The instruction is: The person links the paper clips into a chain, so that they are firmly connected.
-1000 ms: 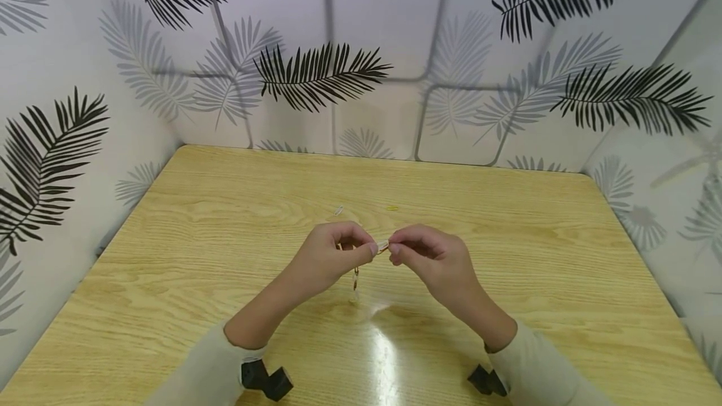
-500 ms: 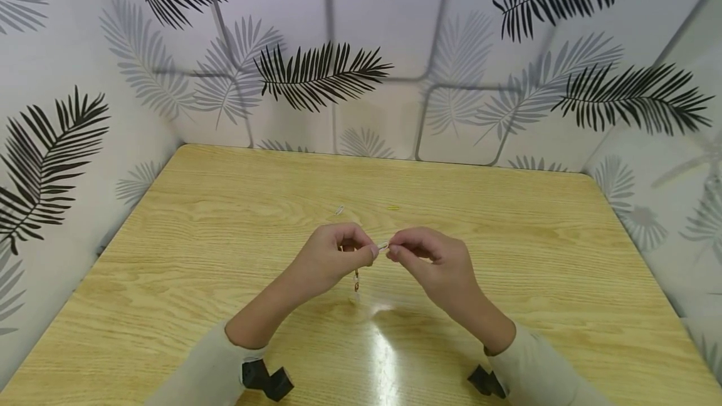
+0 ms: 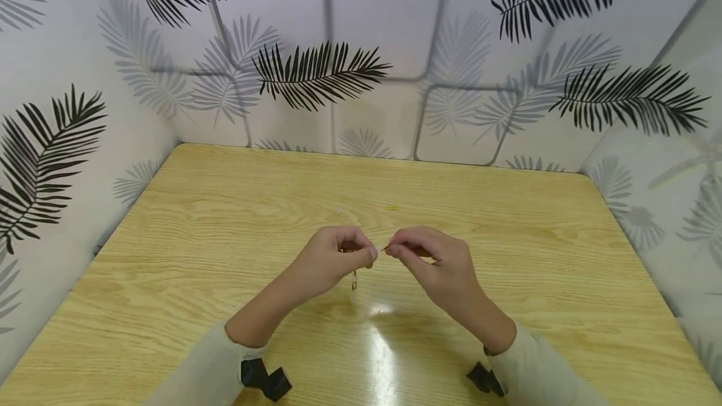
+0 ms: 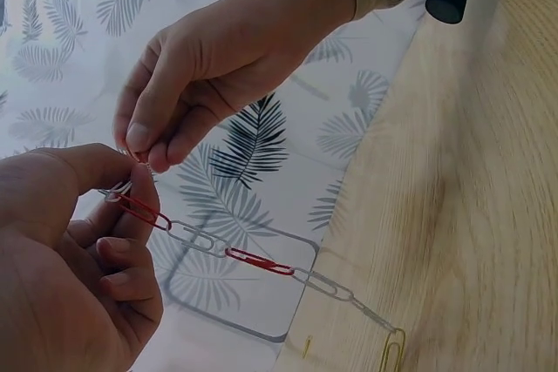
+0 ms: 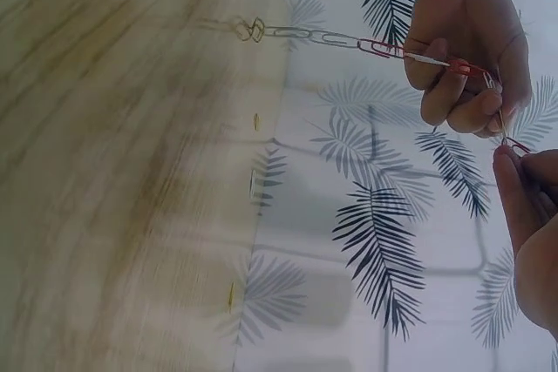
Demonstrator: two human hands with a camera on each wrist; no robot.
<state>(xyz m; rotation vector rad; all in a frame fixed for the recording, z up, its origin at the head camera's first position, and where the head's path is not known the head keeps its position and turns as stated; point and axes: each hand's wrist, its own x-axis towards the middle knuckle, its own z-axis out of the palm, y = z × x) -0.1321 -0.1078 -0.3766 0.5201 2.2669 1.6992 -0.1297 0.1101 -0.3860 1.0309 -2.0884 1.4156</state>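
Note:
Between finger and thumb, my left hand pinches a white paper clip at the top end of a chain. Red, white and yellow paper clips make up that chain, which hangs below the left hand toward the table. Close on its right, my right hand pinches a red paper clip, mostly covered by the fingertips. The red clip meets the white one in the small gap between the two hands. In the right wrist view a yellow clip forms the chain's low end.
On the wooden table beyond the hands lie a white paper clip and a yellow paper clip. A wall covering with leaf patterns rises behind the table's far edge.
The clip between the fingertips has turned and shows as a thinner line. The gap between the hands is slightly wider, and the hanging chain has swung a little.

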